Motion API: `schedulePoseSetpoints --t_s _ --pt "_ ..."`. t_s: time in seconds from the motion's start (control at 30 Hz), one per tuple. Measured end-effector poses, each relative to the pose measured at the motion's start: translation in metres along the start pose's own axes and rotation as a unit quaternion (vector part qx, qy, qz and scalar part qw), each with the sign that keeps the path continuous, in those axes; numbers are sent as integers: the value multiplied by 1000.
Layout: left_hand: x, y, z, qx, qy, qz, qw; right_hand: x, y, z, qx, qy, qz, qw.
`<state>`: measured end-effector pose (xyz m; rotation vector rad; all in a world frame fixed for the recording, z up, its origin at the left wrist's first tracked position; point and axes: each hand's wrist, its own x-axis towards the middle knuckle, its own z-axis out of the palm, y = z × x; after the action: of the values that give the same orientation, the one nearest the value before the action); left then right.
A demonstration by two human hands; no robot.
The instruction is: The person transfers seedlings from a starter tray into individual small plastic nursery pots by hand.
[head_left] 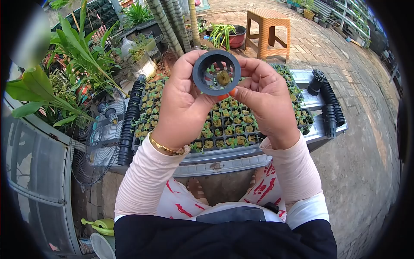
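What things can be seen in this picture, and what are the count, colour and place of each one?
net pot: one, black, held up between both hands, brownish plug inside
seedling tray: one, black with green seedlings, on the table
table: one, grey metal, in front of the person
net pot stacks: several, black, lying at both ends of the tray
stool: one, orange, on the paving behind
fan: one, grey, left of the table
watering can: one, green, bottom left
left hand: fingers gripping the net pot
right hand: fingers gripping the net pot
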<state>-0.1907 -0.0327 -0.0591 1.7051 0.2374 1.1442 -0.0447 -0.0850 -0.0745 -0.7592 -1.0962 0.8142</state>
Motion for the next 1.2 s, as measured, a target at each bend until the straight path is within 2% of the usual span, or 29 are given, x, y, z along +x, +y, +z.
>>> schedulePoseSetpoints --t_s 0.07,0.2,0.27,0.4,0.47,0.5,0.57,0.63,0.7,1.03,1.13,1.2 --pt "-2 -9 -4 41 -6 33 999 -1 -2 -6 -66 -39 -18 997" --pt "-2 -11 -6 87 -18 72 993 -3 -7 -5 -104 -61 -68 990" --pt "-2 -10 -9 198 -33 89 976 -2 -9 -3 -179 -76 -144 970" --pt "0 -2 -7 198 -53 90 975 1 -23 3 -262 -99 -109 954" --pt "0 4 -2 -42 -27 -28 998 6 -27 8 -109 -73 -27 991" --pt "0 4 -5 -41 -26 -29 998 9 -33 8 -109 -74 -26 991" --pt "2 1 -18 -138 16 -126 982 19 -46 4 -136 -59 29 988" --pt "2 3 -25 -126 1 -149 981 27 -47 3 -135 -51 13 989" --pt "1 3 -30 -205 -32 -193 959 33 -50 3 -168 -45 49 983" --pt "2 -1 -28 -163 5 -189 968 41 -41 14 -166 -62 42 983" --pt "-2 12 -45 -140 13 -192 971 45 -43 33 -163 -66 40 984" --pt "-5 32 -70 -104 31 -176 978 59 -38 49 -173 -108 60 977"
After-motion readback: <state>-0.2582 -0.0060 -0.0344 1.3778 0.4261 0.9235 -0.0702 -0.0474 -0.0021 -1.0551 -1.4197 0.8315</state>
